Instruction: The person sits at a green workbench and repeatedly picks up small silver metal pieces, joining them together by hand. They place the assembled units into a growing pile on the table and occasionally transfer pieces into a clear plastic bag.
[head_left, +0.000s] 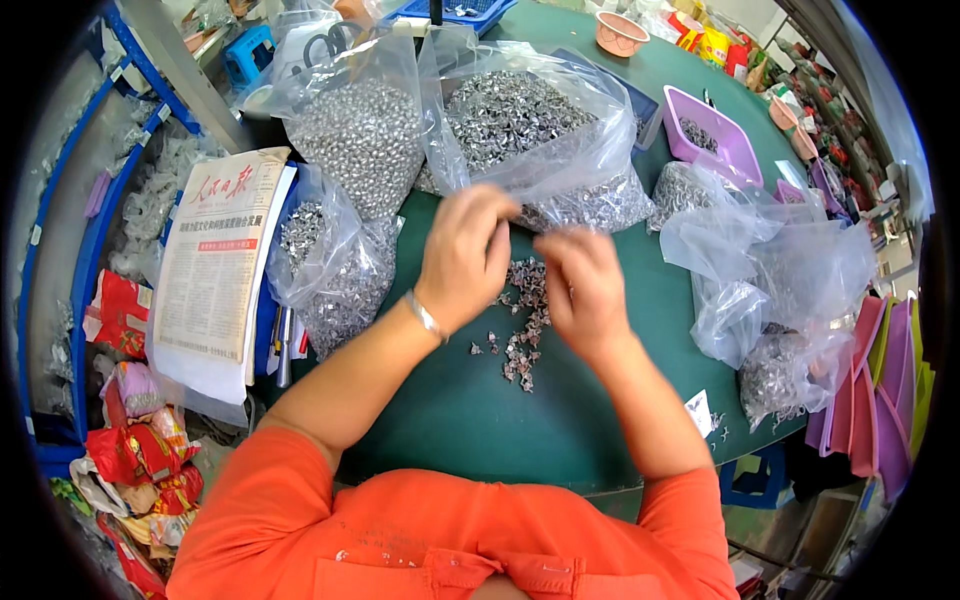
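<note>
Above the green tabletop (430,420), my left hand (465,260) and my right hand (585,285) are close together but apart. Both have curled, pinching fingers, blurred by motion, and anything between the fingertips is too small to make out. A loose pile of small silvery metal pieces (522,350) lies between and below the hands. Just beyond them stands an open clear plastic bag (520,115) full of similar dark metal pieces. Left of it are a bag of shiny round metal beads (355,140) and a smaller bag of metal parts (345,290).
A newspaper (215,280) leans over something blue at the left. Beyond, on the right, sits a purple basket (728,168). More clear bags of metal parts (785,375) line the right edge, beside colourful plastic bins (880,390). A blue shelf rack (85,250) stands far left.
</note>
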